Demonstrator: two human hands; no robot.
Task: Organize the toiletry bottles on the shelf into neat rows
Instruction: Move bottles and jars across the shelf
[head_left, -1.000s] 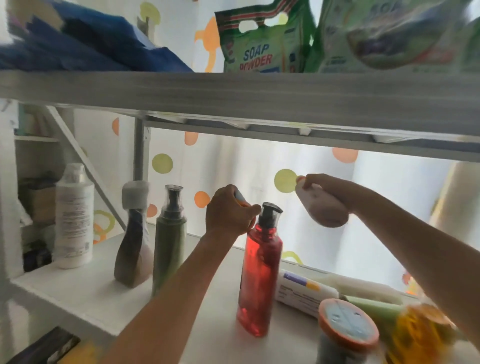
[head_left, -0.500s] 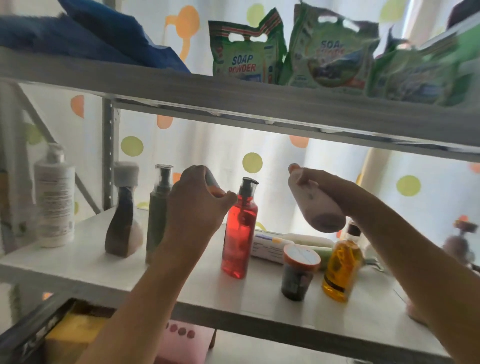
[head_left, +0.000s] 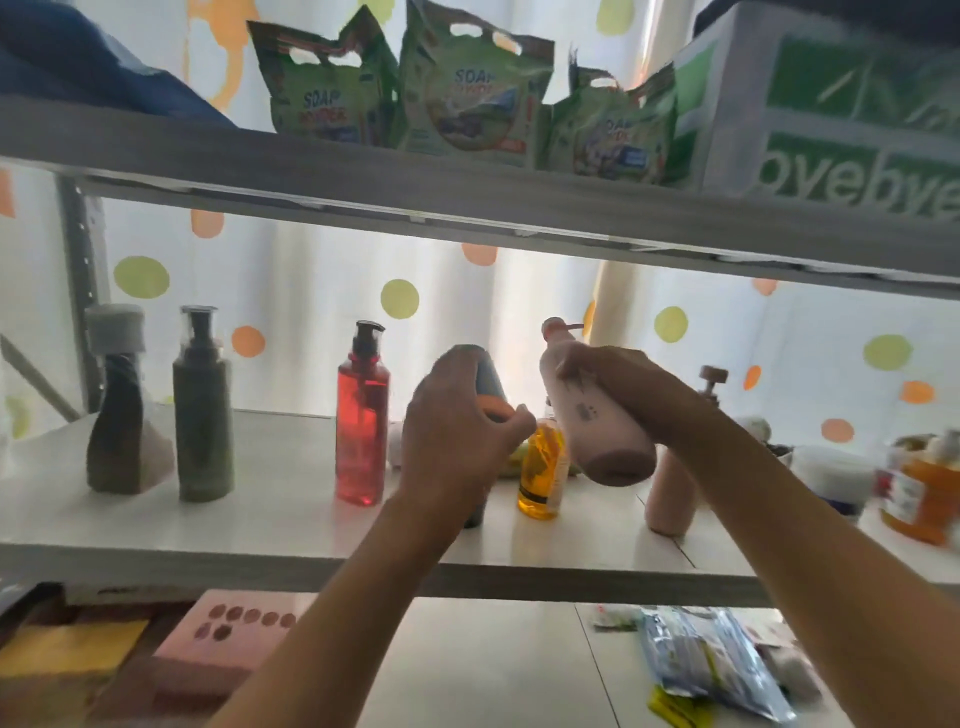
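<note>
the right hand (head_left: 618, 384) is wrapped tight around a pink bottle (head_left: 597, 421) and holds it up in the air above the shelf (head_left: 260, 519). the bottle is tipped over a lot: its pump top points up and away toward the back, and its flat bottom points down and toward the person. the left hand (head_left: 457, 441) is curled around a small dark bottle with an orange band (head_left: 491, 389), also up off the shelf, just left of the pink one.

on the shelf, a brown bottle (head_left: 122, 441), a green bottle (head_left: 202, 410) and a red bottle (head_left: 362, 415) stand in a line on the left. the open spot beside the red bottle is right under the left hand (so that hand is nearer to it). the pink bottle probably has to be turned straight up before it can stand. a yellow bottle (head_left: 543, 467) stands below, between the two hands.
</note>
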